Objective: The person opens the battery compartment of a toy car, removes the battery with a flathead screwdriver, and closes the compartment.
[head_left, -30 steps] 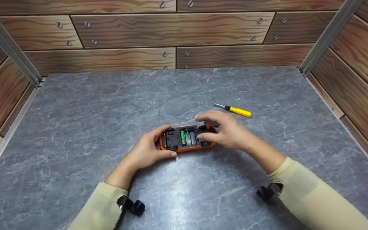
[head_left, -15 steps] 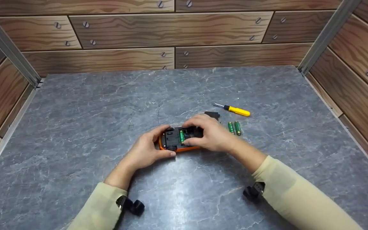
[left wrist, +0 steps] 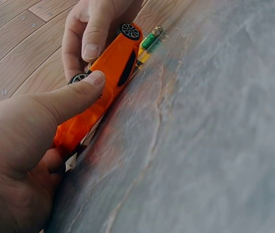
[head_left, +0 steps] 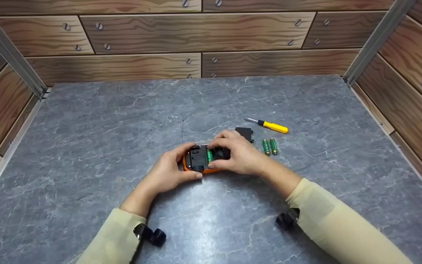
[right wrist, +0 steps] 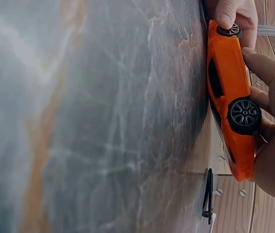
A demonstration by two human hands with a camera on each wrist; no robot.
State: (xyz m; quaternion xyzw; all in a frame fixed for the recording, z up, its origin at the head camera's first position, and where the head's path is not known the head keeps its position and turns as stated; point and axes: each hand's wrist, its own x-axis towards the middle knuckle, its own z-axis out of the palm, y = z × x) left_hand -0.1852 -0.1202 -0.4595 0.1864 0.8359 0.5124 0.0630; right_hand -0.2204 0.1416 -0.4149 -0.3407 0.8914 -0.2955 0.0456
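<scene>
An orange toy car [head_left: 207, 171] lies upside down on the table, its dark underside and battery bay facing up. My left hand [head_left: 169, 170] grips one end of it, thumb on the near side and fingers on the far side. My right hand [head_left: 242, 152] reaches over the bay and pinches a green battery [head_left: 210, 156] there, thumb at its near end and fingers at its far end. The right wrist view shows the car [right wrist: 229, 73] side-on, its wheel [right wrist: 244, 115] beside the right hand's fingers. The far end of the bay is mostly hidden by that hand.
Two green batteries [head_left: 269, 146] lie side by side, right of the right hand. Behind that hand rests the black battery cover [head_left: 244, 134]. A yellow-handled screwdriver [head_left: 275, 127] lies farther back. Wood-patterned walls [head_left: 196, 35] enclose the grey marbled table [head_left: 86, 146].
My right hand has moved left from the car's right end to the battery in the bay. The loose batteries and the cover have come into sight. The left hand keeps its hold.
</scene>
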